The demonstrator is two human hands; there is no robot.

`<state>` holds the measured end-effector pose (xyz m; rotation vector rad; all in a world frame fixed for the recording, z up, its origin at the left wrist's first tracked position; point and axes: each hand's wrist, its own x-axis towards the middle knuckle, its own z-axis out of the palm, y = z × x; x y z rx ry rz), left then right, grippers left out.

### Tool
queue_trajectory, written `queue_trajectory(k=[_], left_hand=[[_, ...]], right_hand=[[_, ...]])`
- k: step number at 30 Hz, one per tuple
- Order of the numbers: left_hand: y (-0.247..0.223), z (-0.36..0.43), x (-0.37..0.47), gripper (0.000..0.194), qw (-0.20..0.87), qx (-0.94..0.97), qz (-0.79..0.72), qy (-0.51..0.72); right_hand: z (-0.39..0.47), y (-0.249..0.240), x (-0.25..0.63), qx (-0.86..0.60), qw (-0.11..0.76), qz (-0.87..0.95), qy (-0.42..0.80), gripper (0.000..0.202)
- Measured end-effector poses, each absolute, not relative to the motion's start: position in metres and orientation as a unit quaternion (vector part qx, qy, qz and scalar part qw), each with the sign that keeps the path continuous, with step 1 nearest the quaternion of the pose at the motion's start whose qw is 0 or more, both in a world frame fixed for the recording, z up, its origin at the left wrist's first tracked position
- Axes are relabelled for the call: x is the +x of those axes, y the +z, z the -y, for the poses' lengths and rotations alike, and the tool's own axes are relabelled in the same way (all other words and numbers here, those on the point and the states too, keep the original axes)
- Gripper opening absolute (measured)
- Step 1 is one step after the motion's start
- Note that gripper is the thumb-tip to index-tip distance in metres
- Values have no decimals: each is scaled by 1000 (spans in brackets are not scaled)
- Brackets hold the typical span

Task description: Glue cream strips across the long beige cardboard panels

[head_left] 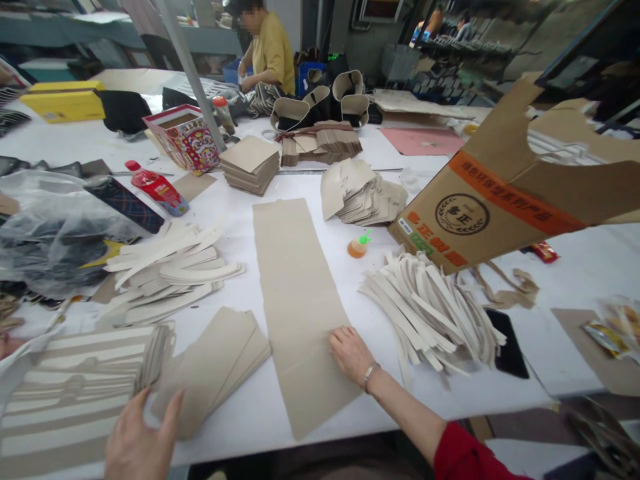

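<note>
A long grey-beige cardboard sheet (300, 287) lies lengthwise in front of me on the white table. My right hand (353, 355) is at its right edge, fingers bent together over the board; the thumb is hidden. At the lower left my left hand (143, 437) has its thumb and fingers spread, with nothing in them. It is beside a fanned stack of smaller cardboard pieces (215, 367) and a pile of board panels with pale strips (75, 400). Loose pale strips lie in one heap (170, 273) at left and another (430, 310) at right.
A tilted brown carton (460, 207) stands at right, near a small glue bottle (358, 247) and a black phone (507, 343). Further back are cardboard stacks (250, 163), a red bottle (157, 190) and a metal pole (193, 73). Across the table a person in yellow (274, 50) handles things.
</note>
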<state>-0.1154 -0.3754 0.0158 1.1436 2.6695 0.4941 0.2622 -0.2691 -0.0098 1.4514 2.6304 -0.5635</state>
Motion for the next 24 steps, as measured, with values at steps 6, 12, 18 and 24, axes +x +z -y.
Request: queue_trajectory(k=[6,12,18,24], left_hand=[[1,393,38,60,192,601,-763,143],[-34,400,100,84,286,657,-697,-1],[-36,400,93,84,297,665,-685,-12],[-41,404,91,84,295,665,-686,8]], right_hand=[[299,-19,299,589,-50,-786,-179,31],[305,-28,313,578,-44,-790,-201,48],[307,-29,316,577,-48,-790,-202,45],[310,-33,318,573,-45,-795,-194,45]])
